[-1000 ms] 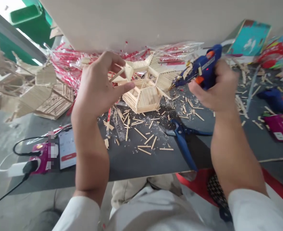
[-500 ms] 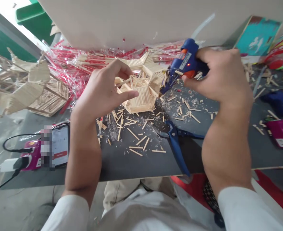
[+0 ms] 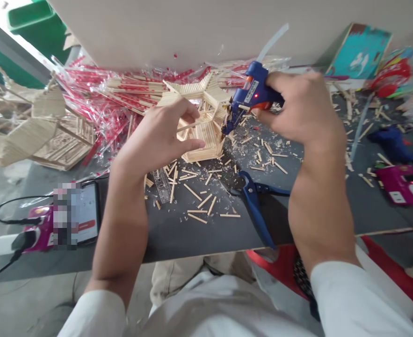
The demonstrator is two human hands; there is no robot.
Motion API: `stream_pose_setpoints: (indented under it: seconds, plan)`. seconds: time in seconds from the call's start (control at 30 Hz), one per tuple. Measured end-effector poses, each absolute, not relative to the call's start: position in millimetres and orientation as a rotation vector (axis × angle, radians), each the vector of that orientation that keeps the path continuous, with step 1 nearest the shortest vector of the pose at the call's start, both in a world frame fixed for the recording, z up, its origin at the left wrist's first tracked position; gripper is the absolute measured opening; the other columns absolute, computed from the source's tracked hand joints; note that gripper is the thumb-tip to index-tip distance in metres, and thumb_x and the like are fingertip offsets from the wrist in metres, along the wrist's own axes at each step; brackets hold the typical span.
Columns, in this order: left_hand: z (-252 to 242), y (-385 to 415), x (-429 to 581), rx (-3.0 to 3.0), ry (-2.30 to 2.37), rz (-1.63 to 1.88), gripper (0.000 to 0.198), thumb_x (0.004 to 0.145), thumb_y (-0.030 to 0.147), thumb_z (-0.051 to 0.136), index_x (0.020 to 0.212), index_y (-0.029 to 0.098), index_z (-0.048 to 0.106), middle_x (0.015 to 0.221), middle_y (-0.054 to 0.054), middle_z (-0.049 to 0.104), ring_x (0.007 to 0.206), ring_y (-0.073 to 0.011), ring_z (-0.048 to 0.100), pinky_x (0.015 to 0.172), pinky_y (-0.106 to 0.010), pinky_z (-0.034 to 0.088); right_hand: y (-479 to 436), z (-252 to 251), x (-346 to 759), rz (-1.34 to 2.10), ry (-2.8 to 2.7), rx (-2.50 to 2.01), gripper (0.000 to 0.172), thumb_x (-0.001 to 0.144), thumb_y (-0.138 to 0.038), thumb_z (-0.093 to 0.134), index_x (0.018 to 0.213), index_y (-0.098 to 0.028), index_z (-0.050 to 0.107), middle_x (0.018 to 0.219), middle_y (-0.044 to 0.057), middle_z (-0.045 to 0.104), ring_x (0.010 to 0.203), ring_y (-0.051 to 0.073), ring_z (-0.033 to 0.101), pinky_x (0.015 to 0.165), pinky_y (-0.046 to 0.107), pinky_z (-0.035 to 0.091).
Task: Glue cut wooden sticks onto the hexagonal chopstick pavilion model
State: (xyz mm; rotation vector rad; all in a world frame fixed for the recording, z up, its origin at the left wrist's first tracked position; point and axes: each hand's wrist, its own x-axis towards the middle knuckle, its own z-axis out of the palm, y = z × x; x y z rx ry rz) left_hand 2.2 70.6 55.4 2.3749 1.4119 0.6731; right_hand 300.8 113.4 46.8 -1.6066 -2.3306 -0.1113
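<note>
My right hand (image 3: pixel 302 107) is wrapped round a blue hot glue gun (image 3: pixel 253 93) with a red light and a clear glue stick out of its back. Its nozzle points down at the right side of a small many-sided frame (image 3: pixel 209 135) built of thin wooden sticks. My left hand (image 3: pixel 164 131) is at the frame's left side, thumb and forefinger apart, the thumb over the front panel. A thin stick (image 3: pixel 188 125) crosses the gap between them; whether hidden fingers grip it, I cannot tell. My left hand covers part of the frame.
Cut stick pieces (image 3: pixel 206 201) and blue-handled cutters (image 3: pixel 257 210) lie in front. Behind are red-and-clear wrapped stick bundles (image 3: pixel 115 93). A larger wooden model (image 3: pixel 48 126) and a phone (image 3: pixel 87 210) are left. Another blue glue gun (image 3: pixel 388 140) and a magenta power block (image 3: pixel 402 185) are right.
The whole view has shifted slightly. My left hand has moved a little to the right and down against the stick frame. The glue gun stays in my right hand by the frame's right side.
</note>
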Motion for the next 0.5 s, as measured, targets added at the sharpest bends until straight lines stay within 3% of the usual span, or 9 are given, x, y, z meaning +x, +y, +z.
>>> stream_pose_setpoints:
  seconds: [0.27,0.5]
  plan:
    - [49.8,74.2,-1.6,2.339,1.416,0.665,0.043,0.079,0.041,0.085,0.115,0.024,0.069,0.116,-0.006,0.075,0.113,-0.0292,0.07,0.101,-0.044,0.057,116.6,45.4,302.6,-0.057,-2.307,-1.569,0.026,0.085,-0.036,0.069,0.111,-0.03,0.066,0.103,0.005,0.074,0.093,0.027,0.063,0.091,0.04,0.05]
    - [48.1,74.2,-0.4,2.332,1.413,0.661,0.042,0.079,0.039,0.084,0.115,0.025,0.068,0.109,-0.005,0.074,0.105,-0.0278,0.07,0.096,-0.044,0.058,116.5,45.0,299.2,-0.075,-2.348,-1.518,0.023,0.087,-0.034,0.07,0.109,-0.03,0.064,0.107,0.003,0.074,0.095,0.026,0.065,0.092,0.04,0.05]
